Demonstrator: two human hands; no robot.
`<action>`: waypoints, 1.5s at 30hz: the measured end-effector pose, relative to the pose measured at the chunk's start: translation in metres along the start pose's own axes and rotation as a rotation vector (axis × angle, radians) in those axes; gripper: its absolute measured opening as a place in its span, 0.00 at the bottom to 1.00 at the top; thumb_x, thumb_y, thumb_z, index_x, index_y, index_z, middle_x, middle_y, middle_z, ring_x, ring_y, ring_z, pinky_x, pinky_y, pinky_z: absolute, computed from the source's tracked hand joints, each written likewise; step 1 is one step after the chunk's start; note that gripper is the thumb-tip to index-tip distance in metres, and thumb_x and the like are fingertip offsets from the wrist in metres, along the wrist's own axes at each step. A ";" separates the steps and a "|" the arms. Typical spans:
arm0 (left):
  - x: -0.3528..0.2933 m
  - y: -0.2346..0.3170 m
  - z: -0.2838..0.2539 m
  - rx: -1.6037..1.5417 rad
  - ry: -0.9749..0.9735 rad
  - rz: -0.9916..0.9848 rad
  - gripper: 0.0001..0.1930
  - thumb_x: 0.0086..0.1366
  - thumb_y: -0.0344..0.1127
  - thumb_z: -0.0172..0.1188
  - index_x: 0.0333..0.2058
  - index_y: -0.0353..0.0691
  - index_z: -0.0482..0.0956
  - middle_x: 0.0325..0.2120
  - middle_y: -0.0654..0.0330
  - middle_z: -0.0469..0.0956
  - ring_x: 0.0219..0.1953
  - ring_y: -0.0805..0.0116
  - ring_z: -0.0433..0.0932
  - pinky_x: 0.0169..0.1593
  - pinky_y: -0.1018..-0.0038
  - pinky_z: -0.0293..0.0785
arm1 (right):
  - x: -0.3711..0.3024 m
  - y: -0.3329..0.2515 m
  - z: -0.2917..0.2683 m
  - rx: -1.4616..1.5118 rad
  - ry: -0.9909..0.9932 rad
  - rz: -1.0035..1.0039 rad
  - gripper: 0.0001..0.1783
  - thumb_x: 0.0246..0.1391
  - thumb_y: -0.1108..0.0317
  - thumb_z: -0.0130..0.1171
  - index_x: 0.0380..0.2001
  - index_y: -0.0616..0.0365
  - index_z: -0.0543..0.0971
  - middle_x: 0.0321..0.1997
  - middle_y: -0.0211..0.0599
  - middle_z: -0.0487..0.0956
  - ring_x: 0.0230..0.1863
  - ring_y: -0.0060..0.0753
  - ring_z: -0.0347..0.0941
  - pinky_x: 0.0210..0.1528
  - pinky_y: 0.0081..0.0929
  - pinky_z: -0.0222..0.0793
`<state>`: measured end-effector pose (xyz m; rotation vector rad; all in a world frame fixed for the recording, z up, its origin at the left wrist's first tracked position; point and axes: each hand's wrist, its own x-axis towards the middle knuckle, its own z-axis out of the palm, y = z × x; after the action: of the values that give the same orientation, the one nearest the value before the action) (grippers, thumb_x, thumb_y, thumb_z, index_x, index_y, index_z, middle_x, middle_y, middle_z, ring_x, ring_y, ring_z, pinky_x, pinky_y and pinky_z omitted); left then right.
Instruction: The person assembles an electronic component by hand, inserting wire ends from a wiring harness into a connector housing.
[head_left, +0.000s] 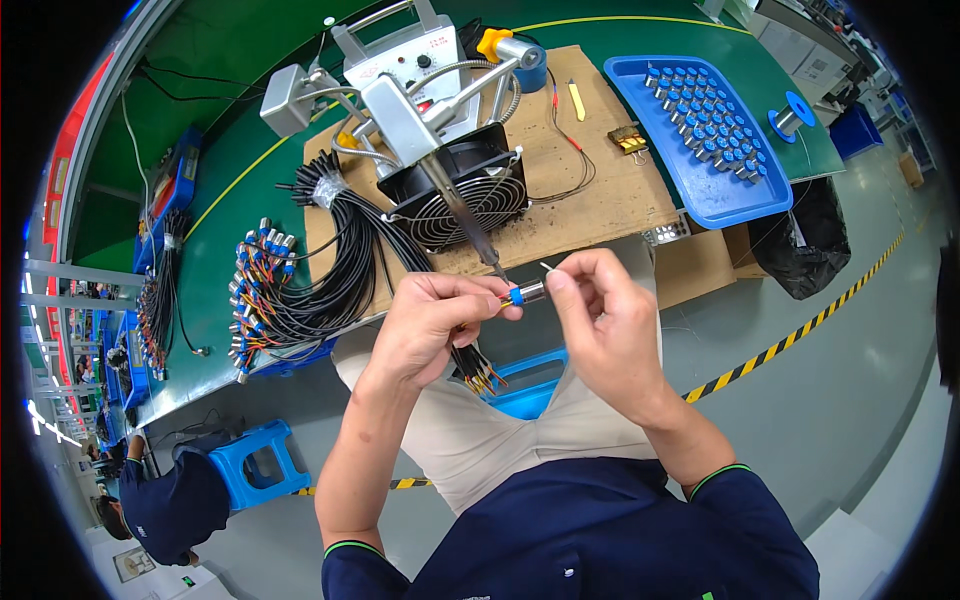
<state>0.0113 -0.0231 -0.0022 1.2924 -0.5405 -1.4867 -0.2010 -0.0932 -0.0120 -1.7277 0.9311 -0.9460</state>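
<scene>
My left hand [435, 320] is closed on a small silver connector [530, 292] with a blue insert, pinching it by its coloured wires just below the soldering iron's tip. The soldering iron [465, 215] hangs down from a grey bench stand [395, 120], and its tip comes close to the connector's blue end. My right hand [605, 320] pinches a thin pale strand, probably solder wire [546, 266], whose end sticks out above the thumb near the connector. Whether iron, wire and connector touch is too small to tell.
A black fan [465, 190] stands behind the iron on cardboard [590, 215]. Bundled black cables [350, 235] with connectors lie left. A blue tray [735, 205] of connectors and a wire spool [790, 118] stand right. Another person [180, 500] sits at far left near a blue stool [262, 465].
</scene>
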 end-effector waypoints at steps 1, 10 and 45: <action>0.000 0.000 0.000 0.011 -0.002 0.004 0.06 0.65 0.21 0.67 0.36 0.25 0.91 0.42 0.45 0.89 0.27 0.79 0.76 0.27 0.81 0.65 | 0.002 0.003 -0.003 -0.001 0.001 0.000 0.05 0.71 0.75 0.64 0.43 0.66 0.80 0.28 0.39 0.83 0.21 0.24 0.75 0.25 0.27 0.69; 0.000 0.000 0.005 0.049 -0.016 0.043 0.06 0.64 0.22 0.68 0.37 0.27 0.92 0.42 0.47 0.89 0.29 0.80 0.76 0.28 0.81 0.66 | 0.005 0.004 -0.015 0.108 0.063 -0.125 0.05 0.65 0.75 0.69 0.40 0.67 0.86 0.38 0.42 0.89 0.31 0.23 0.83 0.31 0.22 0.78; -0.006 0.002 0.018 0.162 0.098 0.181 0.06 0.63 0.23 0.69 0.35 0.27 0.92 0.42 0.54 0.89 0.24 0.83 0.71 0.27 0.83 0.63 | 0.007 -0.003 0.011 0.076 0.013 -0.127 0.03 0.51 0.78 0.70 0.29 0.65 0.83 0.49 0.41 0.85 0.22 0.18 0.75 0.21 0.20 0.67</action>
<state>-0.0053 -0.0236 0.0076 1.3950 -0.7059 -1.2437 -0.1880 -0.0948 -0.0106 -1.7335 0.7912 -1.0627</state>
